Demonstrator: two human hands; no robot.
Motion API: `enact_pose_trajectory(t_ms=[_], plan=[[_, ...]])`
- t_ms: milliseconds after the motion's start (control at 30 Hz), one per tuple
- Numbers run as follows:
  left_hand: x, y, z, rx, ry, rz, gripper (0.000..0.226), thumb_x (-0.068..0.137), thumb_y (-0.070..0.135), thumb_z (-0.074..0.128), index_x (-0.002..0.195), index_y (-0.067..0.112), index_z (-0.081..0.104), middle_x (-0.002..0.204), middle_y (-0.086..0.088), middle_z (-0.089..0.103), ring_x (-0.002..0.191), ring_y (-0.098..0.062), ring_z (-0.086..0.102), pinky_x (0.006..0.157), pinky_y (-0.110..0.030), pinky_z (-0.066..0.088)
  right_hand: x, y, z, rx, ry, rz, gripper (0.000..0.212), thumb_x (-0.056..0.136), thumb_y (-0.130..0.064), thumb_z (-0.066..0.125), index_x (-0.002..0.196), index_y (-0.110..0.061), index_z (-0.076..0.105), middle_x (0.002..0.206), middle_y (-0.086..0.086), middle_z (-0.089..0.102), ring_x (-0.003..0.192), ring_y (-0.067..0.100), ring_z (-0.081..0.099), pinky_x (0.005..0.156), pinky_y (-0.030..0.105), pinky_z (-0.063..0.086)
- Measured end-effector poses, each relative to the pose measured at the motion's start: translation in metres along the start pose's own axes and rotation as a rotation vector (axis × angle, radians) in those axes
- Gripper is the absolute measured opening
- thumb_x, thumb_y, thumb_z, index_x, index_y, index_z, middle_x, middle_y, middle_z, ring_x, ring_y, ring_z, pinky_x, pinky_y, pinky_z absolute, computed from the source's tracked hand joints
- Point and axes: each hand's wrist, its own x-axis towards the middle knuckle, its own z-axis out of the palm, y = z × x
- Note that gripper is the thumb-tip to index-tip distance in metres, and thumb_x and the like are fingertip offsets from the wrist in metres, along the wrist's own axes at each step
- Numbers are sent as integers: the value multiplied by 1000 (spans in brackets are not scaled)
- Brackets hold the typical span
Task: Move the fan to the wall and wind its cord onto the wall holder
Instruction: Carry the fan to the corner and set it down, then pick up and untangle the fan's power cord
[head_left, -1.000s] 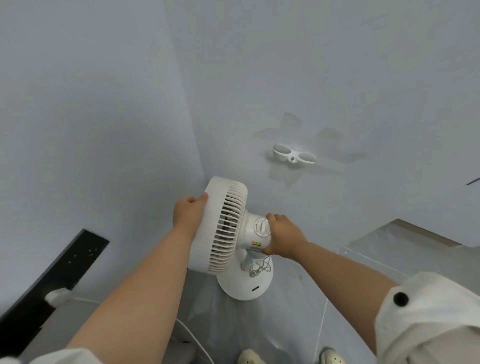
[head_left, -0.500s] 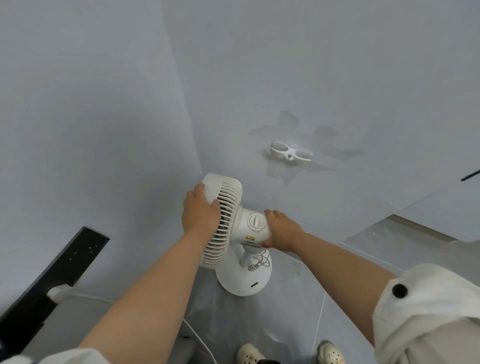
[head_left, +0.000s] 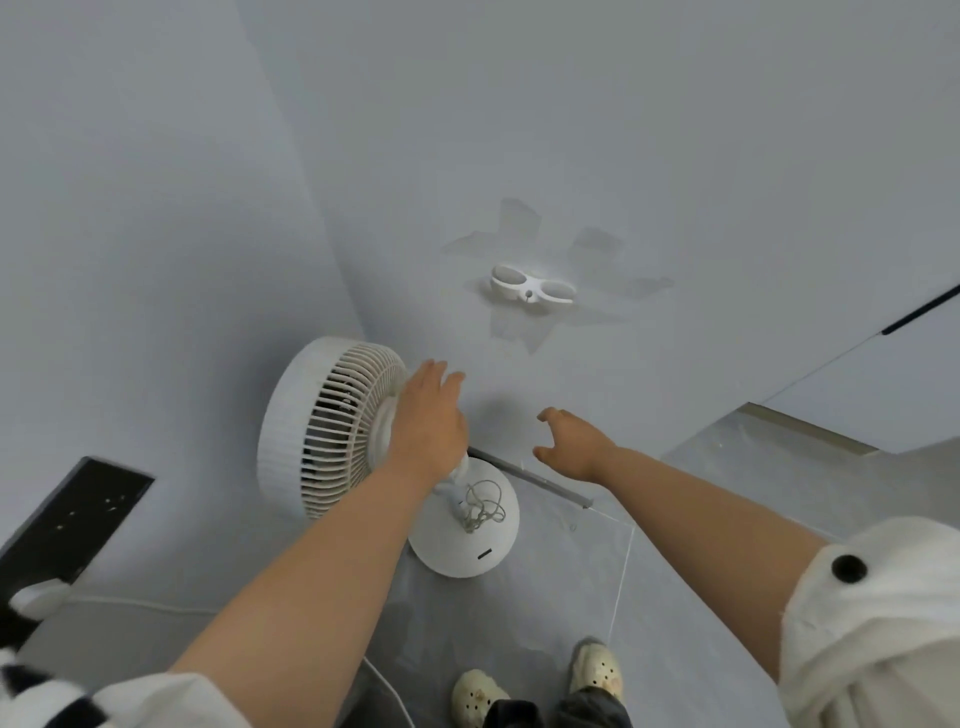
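Your round white plastic fan (head_left: 332, 431) with the slatted grille stands on the grey floor (head_left: 561, 582), right in the corner where two pale walls meet. Its flat round base (head_left: 467, 540) sits on the floor close to the wall, so the moving part looks done. A thin tangle of white cord (head_left: 480, 506) lies bunched on the base, not wound up yet. Another white cord (head_left: 130, 603) runs along the floor's left edge to a plug.

Your left hand (head_left: 428, 421) is spread flat and reaches past the back of the fan's head; you cannot tell if it touches. Your right hand (head_left: 571, 441) is open with fingers curled, holding nothing, in the air beside the fan.

The white two-loop plastic wall holder (head_left: 532, 283) is taped to the wall, above your hands. It is empty.

Half a second ago both hands gripped the fan. Now both have let go, and the fan stands alone. Next, you probably need to pick up the cord.
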Motion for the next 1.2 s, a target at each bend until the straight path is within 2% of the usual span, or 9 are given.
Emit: enact_pose_trajectory(t_ms=[233,367,467,600,900,967,1067,1133,1200], plan=[[-7,-6,38,177,-72,16,44,99,24,29,142,16,32,154,-6,23,146,-22,9,117,-43,10,25,27,31,13,-99,19,51,91,-17,50,139,-7,36,143,15,40,128,29,43,103,33,36],[-13,-14,58,169,12,21,49,94,27,19,127,11,52,137,-9,50,137,-27,34,112,-48,25,45,39,61,62,-131,23,46,89,-8,48,135,-7,42,138,16,46,123,29,48,98,31,39],[-17,-21,72,148,170,33,42,89,25,27,105,10,63,111,-9,65,115,-29,55,101,-50,40,58,40,89,128,-191,13,48,87,-3,46,135,-9,42,139,14,44,124,27,47,95,27,38],[-18,-27,83,105,344,34,32,84,21,39,96,10,66,96,-8,67,93,-27,61,93,-45,44,78,27,116,258,-195,14,59,85,0,44,142,-13,35,143,12,42,128,26,44,95,25,37],[-9,-23,99,40,512,25,23,77,14,47,84,9,69,83,-6,68,80,-25,61,84,-39,44,101,1,145,183,-340,13,48,93,-2,34,140,-7,37,142,13,43,127,28,45,99,32,39],[-9,-23,100,48,506,22,24,77,15,47,83,9,69,83,-6,68,79,-25,61,83,-38,43,101,3,149,150,-373,29,38,92,-2,35,128,-4,48,130,16,51,109,26,54,86,31,44],[-10,-25,98,52,482,0,24,77,15,46,85,10,69,83,-5,68,79,-25,60,83,-38,44,98,16,156,31,-459,60,19,91,-9,45,76,-16,52,87,6,54,74,18,48,65,25,40],[-10,-26,97,53,463,-14,24,78,16,46,85,10,68,84,-5,68,80,-24,60,85,-38,44,92,27,160,32,-456,76,10,90,-10,47,92,-12,57,99,8,54,94,24,52,80,31,43],[-9,-27,96,54,450,-19,25,79,17,45,86,11,68,85,-5,68,81,-24,60,86,-39,44,90,36,163,250,-380,107,43,88,-4,49,131,-9,44,131,14,43,117,29,49,93,34,43]])
